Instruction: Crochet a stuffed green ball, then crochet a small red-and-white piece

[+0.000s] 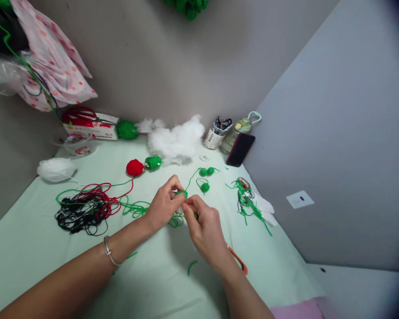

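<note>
Both hands meet over the middle of the table. Between the thumb and fingers of my left hand (pixel 162 204) is a small green crocheted piece (pixel 182 193). My right hand (pixel 204 223) presses its closed fingertips against the same piece, and a bit of green shows under its fingers. What else the right fingers hold is hidden. A whitish bit (pixel 179 209) shows below the piece, too small to make out. Just beyond the hands lie small green yarn balls (pixel 206 171) with loose tails. Loops of green yarn (pixel 134 207) run under my left hand.
Tangled black yarn (pixel 81 212) and a red yarn ball (pixel 134 168) lie left. White stuffing (pixel 177 139) sits at the back. Green scraps (pixel 248 199), a phone (pixel 240 149) and a pen cup (pixel 216 134) are right. An orange-handled tool (pixel 238 259) lies partly behind my right wrist.
</note>
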Action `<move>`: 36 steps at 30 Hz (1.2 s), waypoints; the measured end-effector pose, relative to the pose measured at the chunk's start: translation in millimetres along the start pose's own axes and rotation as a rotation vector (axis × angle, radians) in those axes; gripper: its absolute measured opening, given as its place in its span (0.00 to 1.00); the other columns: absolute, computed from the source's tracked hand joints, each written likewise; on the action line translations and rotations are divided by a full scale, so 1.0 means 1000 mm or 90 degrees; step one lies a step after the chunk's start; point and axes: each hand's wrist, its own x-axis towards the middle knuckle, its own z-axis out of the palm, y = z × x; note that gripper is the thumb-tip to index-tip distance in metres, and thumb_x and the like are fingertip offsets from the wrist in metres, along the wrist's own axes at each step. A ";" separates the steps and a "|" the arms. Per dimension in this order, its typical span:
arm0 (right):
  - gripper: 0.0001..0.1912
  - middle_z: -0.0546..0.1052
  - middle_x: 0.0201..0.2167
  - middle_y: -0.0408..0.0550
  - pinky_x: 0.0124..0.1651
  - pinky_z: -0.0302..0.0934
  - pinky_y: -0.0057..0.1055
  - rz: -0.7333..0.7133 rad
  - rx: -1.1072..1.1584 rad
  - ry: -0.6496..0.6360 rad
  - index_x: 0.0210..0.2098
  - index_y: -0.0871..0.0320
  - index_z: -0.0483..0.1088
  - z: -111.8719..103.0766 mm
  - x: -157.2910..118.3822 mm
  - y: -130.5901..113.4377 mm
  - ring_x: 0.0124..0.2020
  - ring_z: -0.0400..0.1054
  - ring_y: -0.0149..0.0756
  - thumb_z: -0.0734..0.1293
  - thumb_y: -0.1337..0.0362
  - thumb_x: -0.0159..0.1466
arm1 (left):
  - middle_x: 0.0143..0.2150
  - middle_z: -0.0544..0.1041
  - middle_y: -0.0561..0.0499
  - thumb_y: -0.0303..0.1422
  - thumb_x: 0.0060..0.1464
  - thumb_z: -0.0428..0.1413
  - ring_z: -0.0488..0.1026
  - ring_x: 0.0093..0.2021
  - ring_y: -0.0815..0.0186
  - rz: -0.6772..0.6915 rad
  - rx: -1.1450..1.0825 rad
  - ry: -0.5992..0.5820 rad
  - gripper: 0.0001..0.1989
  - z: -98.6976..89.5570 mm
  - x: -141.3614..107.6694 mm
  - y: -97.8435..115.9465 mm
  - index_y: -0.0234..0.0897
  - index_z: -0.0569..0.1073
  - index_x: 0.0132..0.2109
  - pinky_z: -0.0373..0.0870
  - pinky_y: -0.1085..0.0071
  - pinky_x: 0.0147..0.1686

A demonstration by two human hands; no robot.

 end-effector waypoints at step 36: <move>0.15 0.70 0.20 0.39 0.28 0.48 0.28 0.069 0.086 0.058 0.25 0.58 0.72 -0.012 0.017 0.016 0.22 0.55 0.28 0.65 0.57 0.65 | 0.33 0.69 0.58 0.37 0.59 0.59 0.73 0.30 0.69 -0.028 -0.062 -0.070 0.10 -0.001 -0.007 0.013 0.40 0.65 0.39 0.70 0.71 0.33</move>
